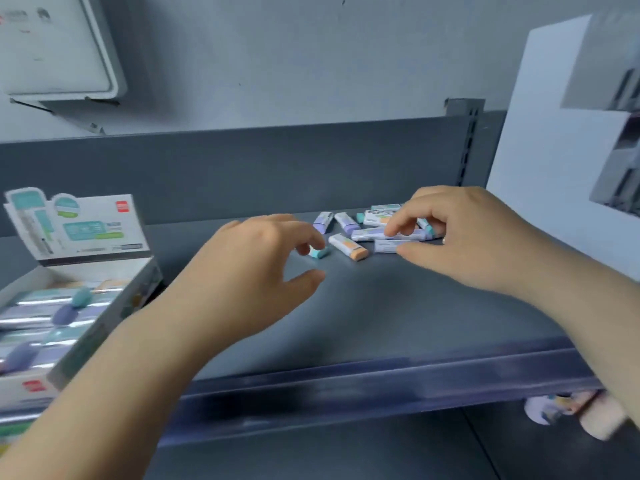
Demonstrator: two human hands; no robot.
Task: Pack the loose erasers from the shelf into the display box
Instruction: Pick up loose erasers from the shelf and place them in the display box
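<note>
left hand [256, 268] fingers spread | right hand [460, 237] fingers pinching glossy-wrapped oblong erasers [388, 233]

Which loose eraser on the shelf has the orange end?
The orange-tipped eraser, lying in the open between the two hands, nearest the shelf's front. The other loose ones whose ends show are purple or teal.

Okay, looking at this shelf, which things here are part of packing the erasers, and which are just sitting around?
Part of the job:
- loose erasers piled on the shelf
- display box at left, already partly filled
- left hand, open, near the teal eraser
- right hand, fingers on the pile

Just lying about:
- white panel at right
- white case on the wall
- items under the shelf
</note>
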